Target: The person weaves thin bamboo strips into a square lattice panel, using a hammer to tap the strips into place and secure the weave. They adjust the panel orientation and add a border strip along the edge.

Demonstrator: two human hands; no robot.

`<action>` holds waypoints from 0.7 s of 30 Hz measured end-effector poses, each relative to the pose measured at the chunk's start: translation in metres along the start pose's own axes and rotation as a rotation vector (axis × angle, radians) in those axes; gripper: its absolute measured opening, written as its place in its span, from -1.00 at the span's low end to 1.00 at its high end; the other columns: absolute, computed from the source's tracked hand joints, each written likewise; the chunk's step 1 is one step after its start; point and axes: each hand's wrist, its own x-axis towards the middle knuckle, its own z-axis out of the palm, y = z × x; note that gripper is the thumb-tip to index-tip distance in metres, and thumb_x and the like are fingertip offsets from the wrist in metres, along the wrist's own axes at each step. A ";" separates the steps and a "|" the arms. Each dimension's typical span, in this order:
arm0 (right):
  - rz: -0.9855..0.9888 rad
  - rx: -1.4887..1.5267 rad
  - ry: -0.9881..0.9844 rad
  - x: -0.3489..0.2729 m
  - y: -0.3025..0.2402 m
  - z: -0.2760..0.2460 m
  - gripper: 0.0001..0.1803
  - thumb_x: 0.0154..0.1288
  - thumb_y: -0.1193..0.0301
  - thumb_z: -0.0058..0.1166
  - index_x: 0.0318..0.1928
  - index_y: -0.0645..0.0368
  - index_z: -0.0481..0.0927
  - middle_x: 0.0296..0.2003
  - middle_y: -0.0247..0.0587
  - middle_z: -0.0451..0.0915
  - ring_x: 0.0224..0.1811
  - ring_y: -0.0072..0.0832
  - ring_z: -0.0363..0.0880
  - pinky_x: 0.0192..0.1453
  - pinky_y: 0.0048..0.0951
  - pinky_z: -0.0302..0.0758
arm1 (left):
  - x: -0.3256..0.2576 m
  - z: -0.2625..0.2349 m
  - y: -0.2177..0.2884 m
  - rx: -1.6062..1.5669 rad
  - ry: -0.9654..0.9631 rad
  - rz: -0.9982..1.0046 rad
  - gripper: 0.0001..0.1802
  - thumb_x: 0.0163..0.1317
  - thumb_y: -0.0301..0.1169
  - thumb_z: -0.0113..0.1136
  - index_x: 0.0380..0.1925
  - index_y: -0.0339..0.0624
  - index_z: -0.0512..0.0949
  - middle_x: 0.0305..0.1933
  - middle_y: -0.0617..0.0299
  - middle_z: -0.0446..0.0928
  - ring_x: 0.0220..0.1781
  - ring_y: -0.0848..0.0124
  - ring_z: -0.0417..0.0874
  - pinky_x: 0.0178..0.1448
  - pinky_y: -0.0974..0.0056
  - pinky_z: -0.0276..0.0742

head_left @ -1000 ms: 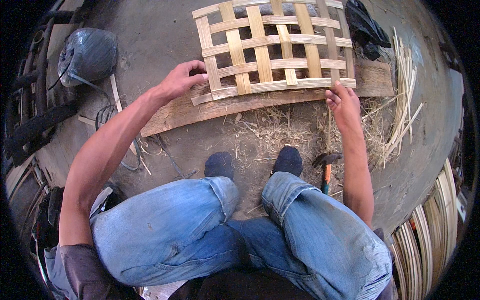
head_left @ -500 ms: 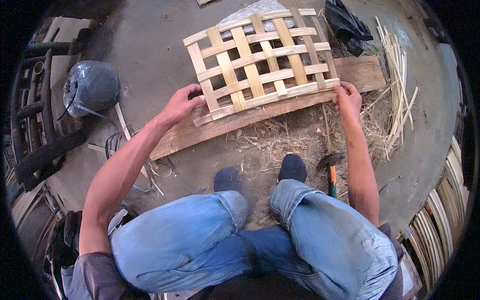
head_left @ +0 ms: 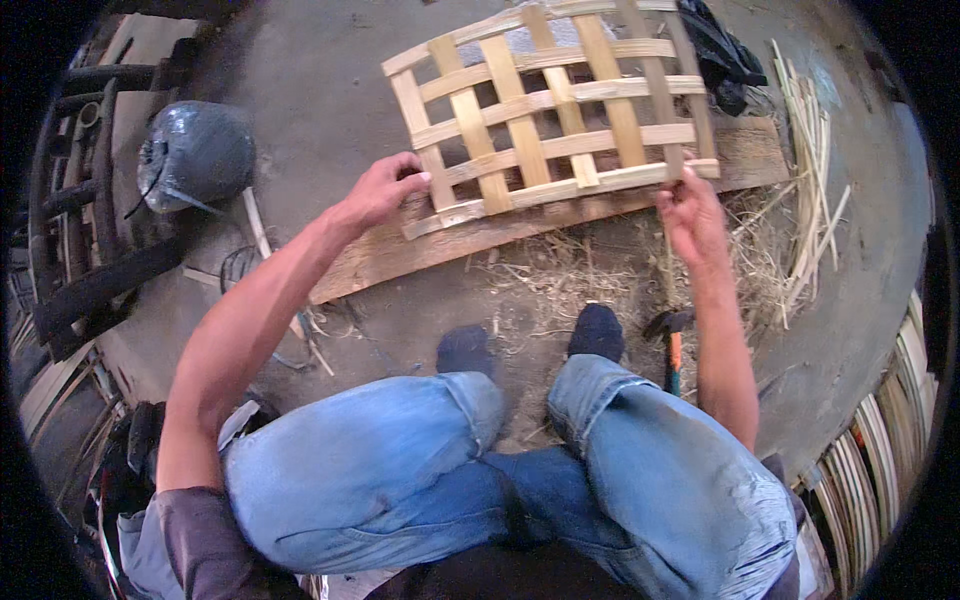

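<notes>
A panel of wide, pale strips woven crosswise with square gaps, a woven lattice (head_left: 530, 165), is held up in front of me, over a wooden plank (head_left: 370, 262) on the floor. My left hand (head_left: 388, 190) pinches its left edge near the lower corner, thumb on the near side. At the lower right corner, my right hand (head_left: 692, 212) grips the bottom strip between thumb and fingers. The lattice's far edge reaches the top of the picture, above a pale stone (head_left: 520, 40).
A hammer (head_left: 674, 350) with an orange and green handle lies by my right forearm. Thin strips (head_left: 812, 170) and shavings (head_left: 560, 270) litter the right side. A plastic-wrapped roll (head_left: 205, 155) sits left, beside a dark frame (head_left: 105, 190). A black bag (head_left: 725, 60) lies far right.
The lattice appears slightly farther right and higher in the picture, with both hands still on it. My right hand has turned a little. The whole view has also shifted somewhat.
</notes>
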 end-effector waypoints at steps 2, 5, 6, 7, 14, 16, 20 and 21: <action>0.007 -0.034 0.006 -0.011 0.015 0.028 -0.60 0.37 0.40 0.15 0.18 0.16 0.43 0.01 -0.31 0.52 -0.01 -0.64 0.51 -0.11 -0.63 0.56 | -0.002 -0.001 -0.013 0.065 0.030 0.018 -0.72 0.37 -0.22 0.10 -0.08 -0.18 0.52 -0.13 0.28 0.57 -0.06 0.44 0.51 0.05 0.26 0.43; 0.022 -0.043 0.032 -0.007 0.017 0.012 -0.63 0.37 0.40 0.14 0.15 0.09 0.47 0.01 -0.34 0.54 -0.04 -0.54 0.52 -0.04 -0.42 0.56 | -0.004 0.001 -0.002 0.060 0.045 -0.019 -0.66 0.38 -0.20 0.10 0.01 -0.19 0.52 -0.03 0.24 0.60 -0.01 0.42 0.53 0.08 0.24 0.45; 0.033 -0.038 0.012 -0.003 0.023 0.009 -0.62 0.37 0.40 0.14 0.16 0.08 0.46 0.04 -0.33 0.53 -0.02 -0.51 0.52 0.00 -0.37 0.56 | -0.005 0.002 0.002 0.066 0.036 -0.036 -0.64 0.38 -0.20 0.09 0.03 -0.20 0.52 -0.01 0.23 0.60 0.00 0.42 0.53 0.09 0.24 0.45; 0.025 -0.027 0.001 -0.005 0.024 0.015 -0.61 0.35 0.44 0.15 0.17 0.09 0.46 0.05 -0.31 0.52 0.02 -0.49 0.52 0.03 -0.34 0.56 | -0.002 0.004 0.005 0.072 0.032 -0.056 -0.62 0.39 -0.20 0.09 0.06 -0.20 0.52 0.01 0.22 0.60 0.01 0.42 0.54 0.10 0.24 0.45; 0.088 -0.071 -0.084 -0.012 0.041 0.030 -0.66 0.36 0.48 0.15 0.12 0.09 0.46 -0.06 -0.34 0.57 0.05 -0.54 0.54 0.01 -0.46 0.56 | 0.004 0.005 -0.002 -0.013 0.029 -0.049 -0.61 0.37 -0.21 0.14 0.04 -0.27 0.54 -0.03 0.21 0.61 -0.01 0.43 0.56 0.11 0.24 0.46; 0.069 -0.026 -0.093 -0.015 0.047 0.044 -0.65 0.38 0.45 0.14 0.13 0.08 0.44 0.01 -0.24 0.58 0.05 -0.51 0.55 0.07 -0.40 0.57 | 0.002 0.002 0.004 -0.024 0.006 -0.070 -0.60 0.36 -0.18 0.15 0.02 -0.26 0.55 -0.05 0.22 0.61 -0.05 0.44 0.56 0.07 0.24 0.48; 0.096 -0.017 -0.070 -0.024 0.059 0.067 -0.66 0.39 0.43 0.13 0.14 0.07 0.44 0.12 -0.18 0.55 0.07 -0.53 0.55 0.06 -0.41 0.59 | 0.001 -0.008 0.012 0.048 -0.064 -0.111 -0.55 0.31 -0.13 0.20 0.00 -0.27 0.56 -0.09 0.21 0.62 -0.11 0.45 0.56 0.00 0.26 0.48; 0.089 -0.028 -0.068 -0.025 0.059 0.071 -0.66 0.39 0.43 0.12 0.14 0.07 0.44 0.12 -0.19 0.55 0.07 -0.53 0.54 0.05 -0.41 0.58 | 0.003 -0.013 0.009 0.064 -0.093 -0.106 -0.54 0.31 -0.11 0.20 0.00 -0.28 0.56 -0.09 0.20 0.62 -0.12 0.45 0.56 -0.01 0.27 0.47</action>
